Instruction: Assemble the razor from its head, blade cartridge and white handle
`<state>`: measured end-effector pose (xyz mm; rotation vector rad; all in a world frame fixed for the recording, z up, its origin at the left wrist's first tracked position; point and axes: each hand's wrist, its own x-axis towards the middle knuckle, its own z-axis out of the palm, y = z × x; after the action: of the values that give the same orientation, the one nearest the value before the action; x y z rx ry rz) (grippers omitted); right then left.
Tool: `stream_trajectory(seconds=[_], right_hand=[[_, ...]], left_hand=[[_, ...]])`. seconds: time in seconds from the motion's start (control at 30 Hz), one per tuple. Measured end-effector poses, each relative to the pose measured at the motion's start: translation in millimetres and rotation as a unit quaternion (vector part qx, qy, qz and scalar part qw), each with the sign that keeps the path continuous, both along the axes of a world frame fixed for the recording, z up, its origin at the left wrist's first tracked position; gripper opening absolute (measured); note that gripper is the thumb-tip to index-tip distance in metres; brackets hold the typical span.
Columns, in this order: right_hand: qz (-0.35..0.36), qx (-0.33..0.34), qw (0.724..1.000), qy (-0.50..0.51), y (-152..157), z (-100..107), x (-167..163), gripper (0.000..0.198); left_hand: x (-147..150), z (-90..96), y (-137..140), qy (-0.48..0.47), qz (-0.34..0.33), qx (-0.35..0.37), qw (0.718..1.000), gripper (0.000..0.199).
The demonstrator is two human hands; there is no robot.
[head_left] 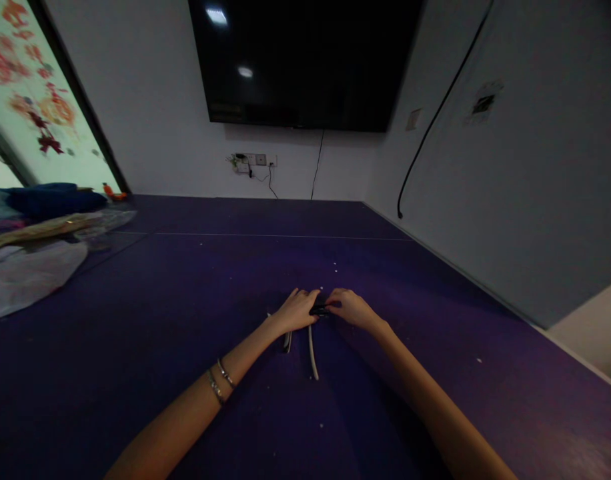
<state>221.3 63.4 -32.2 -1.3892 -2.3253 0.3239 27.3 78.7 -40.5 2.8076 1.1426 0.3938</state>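
Observation:
Low over the purple surface (225, 280), my two hands meet around a small black object (319, 310) whose kind I cannot make out. My left hand (298, 310) is closed on its left end, thumb and fingers bent. From the right, my right hand (349, 308) pinches the object's other end between thumb and fingertips. A pale, thin strip (312, 353) lies on the surface just below my left hand. Close to my left wrist is a narrow item with light and dark edges (287, 342), partly hidden by the hand.
A large dark television (305, 60) hangs on the far wall above sockets (255, 160) and cables. Bags and folded cloth (60, 200) are piled at the left. Along the right wall hangs a black cable (430, 123). Small white specks dot the purple surface.

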Motion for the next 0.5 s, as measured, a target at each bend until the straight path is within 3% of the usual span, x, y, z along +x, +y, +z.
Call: stream_trajectory(seconds=[0.5], right_hand=[[-0.003, -0.014, 1.0, 0.015, 1.1, -3.2, 0.9, 0.019]], left_hand=[[-0.7, 0.7, -0.4, -0.01, -0.006, -0.005, 1.0, 0.062]])
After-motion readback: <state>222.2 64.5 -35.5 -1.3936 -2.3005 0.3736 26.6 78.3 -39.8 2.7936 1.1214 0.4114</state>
